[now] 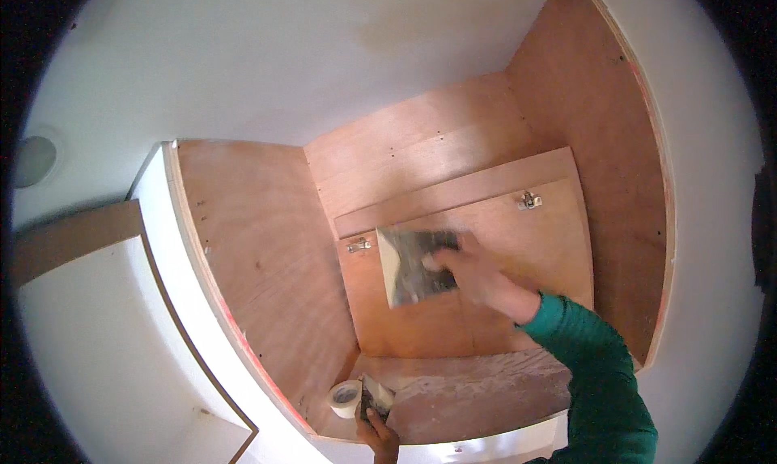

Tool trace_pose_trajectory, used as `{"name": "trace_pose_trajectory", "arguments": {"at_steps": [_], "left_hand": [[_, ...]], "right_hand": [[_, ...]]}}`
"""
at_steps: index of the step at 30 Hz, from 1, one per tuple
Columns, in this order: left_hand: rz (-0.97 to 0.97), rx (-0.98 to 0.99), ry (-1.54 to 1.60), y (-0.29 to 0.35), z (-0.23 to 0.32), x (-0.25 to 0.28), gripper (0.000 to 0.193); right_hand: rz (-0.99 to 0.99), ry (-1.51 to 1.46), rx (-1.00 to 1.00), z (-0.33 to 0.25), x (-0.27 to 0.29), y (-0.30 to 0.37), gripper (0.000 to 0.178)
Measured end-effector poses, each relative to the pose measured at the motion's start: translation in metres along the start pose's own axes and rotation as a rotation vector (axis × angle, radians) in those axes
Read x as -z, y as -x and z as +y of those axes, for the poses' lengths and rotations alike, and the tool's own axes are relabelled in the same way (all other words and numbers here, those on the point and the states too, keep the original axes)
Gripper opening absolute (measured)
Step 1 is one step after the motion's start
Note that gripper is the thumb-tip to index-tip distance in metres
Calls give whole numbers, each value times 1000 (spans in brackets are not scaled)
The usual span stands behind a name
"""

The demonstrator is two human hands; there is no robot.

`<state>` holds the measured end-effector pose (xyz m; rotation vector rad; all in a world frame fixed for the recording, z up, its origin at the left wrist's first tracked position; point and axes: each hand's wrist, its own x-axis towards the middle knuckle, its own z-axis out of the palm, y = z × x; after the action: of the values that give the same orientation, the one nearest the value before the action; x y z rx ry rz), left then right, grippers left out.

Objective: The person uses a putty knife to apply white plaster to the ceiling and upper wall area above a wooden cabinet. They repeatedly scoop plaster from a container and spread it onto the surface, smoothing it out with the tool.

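Note:
My right hand (pixel 477 274), in a green sleeve, is closed on a wide flat putty knife (pixel 417 266) held up in the middle of the plywood cabinet. Cream filler covers the left part of its dark, smeared blade, and hand and tool are slightly blurred. Behind it, plywood door panels (pixel 518 270) lean against the back, with metal hinges (pixel 530 200) on the front one. Low at the front edge, my left hand (pixel 378 436) is closed around a smaller scraper (pixel 375 397) with a smeared, pale-tipped blade. Right beside that scraper is a roll of tape (pixel 346 398).
Plywood side walls (pixel 255 245) enclose the space to left and right. The cabinet floor (pixel 477 391) carries whitish dusty smears. A white ceiling (pixel 324 51) hangs above, with a round fixture (pixel 36 161) at far left. A white panel with brown edging (pixel 97 342) stands outside on the left.

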<state>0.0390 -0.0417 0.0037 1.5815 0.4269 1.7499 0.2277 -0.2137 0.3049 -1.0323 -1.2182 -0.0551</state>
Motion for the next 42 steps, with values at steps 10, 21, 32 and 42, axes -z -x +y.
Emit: {"name": "trace_pose_trajectory", "arguments": {"at_steps": [10,21,32,42], "left_hand": [[281,466,747,-4,-17,24,36],[264,911,839,29,81,35,36],[48,407,256,26,141,90,44],[181,-117,-235,33,154,99,31]], "right_hand": [[-145,-626,-628,42,3,122,34],[-290,77,27,103,-65,210,39],[-593,80,451,45,-100,183,41],[-561,-1326,-1014,107,-132,207,46]]}}
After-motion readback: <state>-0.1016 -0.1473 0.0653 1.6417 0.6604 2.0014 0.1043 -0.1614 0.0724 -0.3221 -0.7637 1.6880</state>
